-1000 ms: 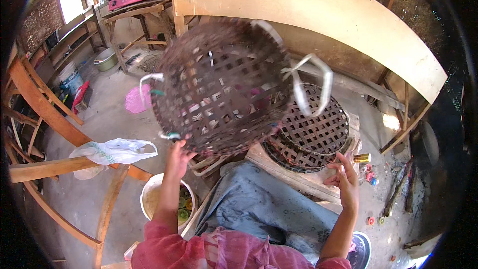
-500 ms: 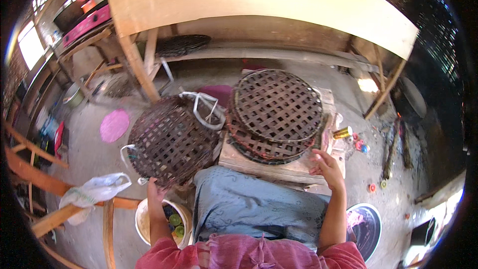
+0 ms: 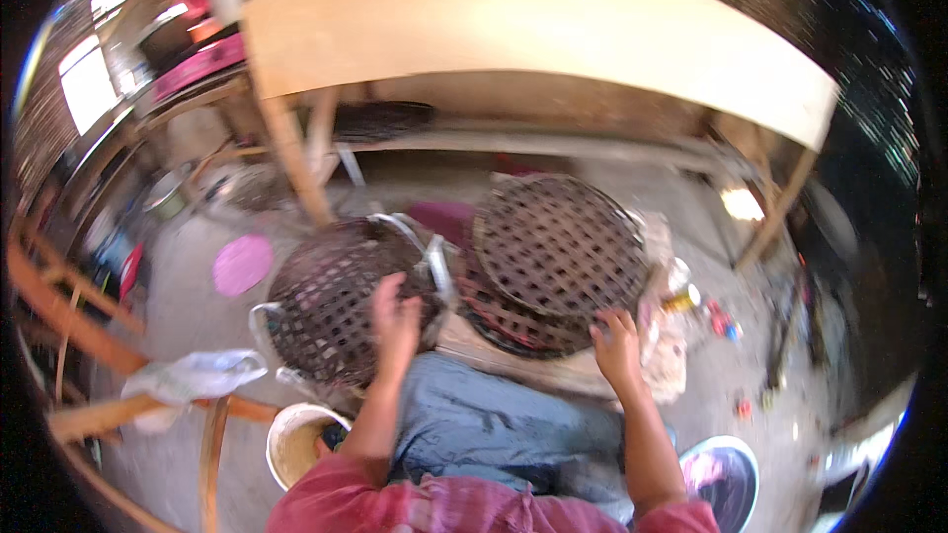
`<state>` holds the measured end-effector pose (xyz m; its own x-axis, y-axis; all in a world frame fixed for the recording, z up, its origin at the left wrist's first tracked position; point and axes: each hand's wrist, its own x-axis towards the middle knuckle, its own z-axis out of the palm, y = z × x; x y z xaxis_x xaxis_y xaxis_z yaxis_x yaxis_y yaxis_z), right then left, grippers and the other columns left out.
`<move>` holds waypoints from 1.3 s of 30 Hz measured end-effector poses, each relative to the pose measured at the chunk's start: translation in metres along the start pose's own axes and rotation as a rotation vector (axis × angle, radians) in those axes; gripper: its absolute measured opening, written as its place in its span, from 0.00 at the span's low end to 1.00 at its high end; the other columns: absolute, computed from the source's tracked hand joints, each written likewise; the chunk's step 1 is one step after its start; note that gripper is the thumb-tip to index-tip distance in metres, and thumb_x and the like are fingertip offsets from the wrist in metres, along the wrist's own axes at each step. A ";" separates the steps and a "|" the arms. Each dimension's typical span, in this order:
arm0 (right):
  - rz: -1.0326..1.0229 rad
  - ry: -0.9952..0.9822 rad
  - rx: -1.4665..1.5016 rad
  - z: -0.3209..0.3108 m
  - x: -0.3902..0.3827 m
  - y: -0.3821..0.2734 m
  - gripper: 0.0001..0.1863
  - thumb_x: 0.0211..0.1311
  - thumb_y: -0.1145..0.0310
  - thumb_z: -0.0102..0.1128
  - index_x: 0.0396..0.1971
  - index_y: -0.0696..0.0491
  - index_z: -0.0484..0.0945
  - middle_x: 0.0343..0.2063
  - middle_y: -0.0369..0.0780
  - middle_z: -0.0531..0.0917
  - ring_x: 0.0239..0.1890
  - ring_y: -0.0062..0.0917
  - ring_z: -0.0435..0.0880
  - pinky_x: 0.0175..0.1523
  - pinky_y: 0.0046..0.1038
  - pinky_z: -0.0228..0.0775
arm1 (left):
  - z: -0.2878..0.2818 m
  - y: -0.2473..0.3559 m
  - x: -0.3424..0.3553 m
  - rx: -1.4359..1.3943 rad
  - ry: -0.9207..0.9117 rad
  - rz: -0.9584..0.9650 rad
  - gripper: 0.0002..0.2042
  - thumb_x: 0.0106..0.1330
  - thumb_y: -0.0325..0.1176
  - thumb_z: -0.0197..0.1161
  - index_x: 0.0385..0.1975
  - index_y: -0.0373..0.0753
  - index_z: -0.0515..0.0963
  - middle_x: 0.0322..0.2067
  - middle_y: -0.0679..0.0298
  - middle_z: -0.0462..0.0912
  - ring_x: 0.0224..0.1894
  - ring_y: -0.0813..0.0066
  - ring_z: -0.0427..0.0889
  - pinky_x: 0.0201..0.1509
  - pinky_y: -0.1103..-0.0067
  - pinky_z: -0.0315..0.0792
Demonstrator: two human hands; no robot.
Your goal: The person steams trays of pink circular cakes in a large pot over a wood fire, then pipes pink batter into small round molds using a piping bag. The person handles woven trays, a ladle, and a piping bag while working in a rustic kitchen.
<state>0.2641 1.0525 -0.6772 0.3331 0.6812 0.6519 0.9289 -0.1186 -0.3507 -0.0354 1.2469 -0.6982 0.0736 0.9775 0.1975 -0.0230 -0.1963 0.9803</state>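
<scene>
My left hand, blurred with fingers apart, is over the front right of a round woven lattice basket with white strap handles. This basket lies to the left of a stack of round lattice trays on a low wooden platform. My right hand is at the front right rim of the stack, fingers apart and bent; whether it touches the rim is unclear. A blue-grey patterned cloth covers my lap.
A long pale board table spans the back. A pink mat lies on the floor. A white bucket and wooden frame are left; a dark basin, a gold can and charred sticks are right.
The lifted basket came down beside the stack. My left hand has let go of its edge and moved rightward and forward. My right hand has shifted left to the stack's rim.
</scene>
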 end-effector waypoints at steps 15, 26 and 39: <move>1.082 -0.386 1.433 0.031 -0.032 0.051 0.17 0.64 0.66 0.52 0.47 0.63 0.70 0.37 0.44 0.77 0.41 0.34 0.75 0.51 0.36 0.66 | 0.136 -0.072 0.075 0.149 -0.272 -0.005 0.32 0.62 0.39 0.60 0.60 0.31 0.52 0.58 0.43 0.62 0.61 0.51 0.64 0.64 0.67 0.58; -0.045 -0.704 1.502 0.059 -0.013 0.087 0.16 0.66 0.68 0.50 0.48 0.62 0.68 0.43 0.49 0.77 0.48 0.37 0.75 0.59 0.41 0.67 | 0.129 -0.058 0.083 -0.427 -0.394 -0.462 0.33 0.63 0.49 0.59 0.61 0.37 0.54 0.36 0.67 0.69 0.28 0.83 0.65 0.28 0.84 0.63; 1.220 -0.312 1.355 -0.002 -0.016 -0.015 0.14 0.62 0.61 0.58 0.42 0.54 0.74 0.26 0.34 0.76 0.26 0.18 0.73 0.27 0.20 0.65 | 0.070 -0.028 0.092 0.647 -0.020 0.183 0.21 0.68 0.46 0.43 0.29 0.34 0.76 0.30 0.47 0.79 0.38 0.50 0.78 0.42 0.60 0.70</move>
<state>0.2455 1.0423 -0.6811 0.4530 0.7845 -0.4235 -0.5762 -0.1048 -0.8105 0.0418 1.3366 -0.7072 0.1439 0.9239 0.3546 0.5645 -0.3709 0.7374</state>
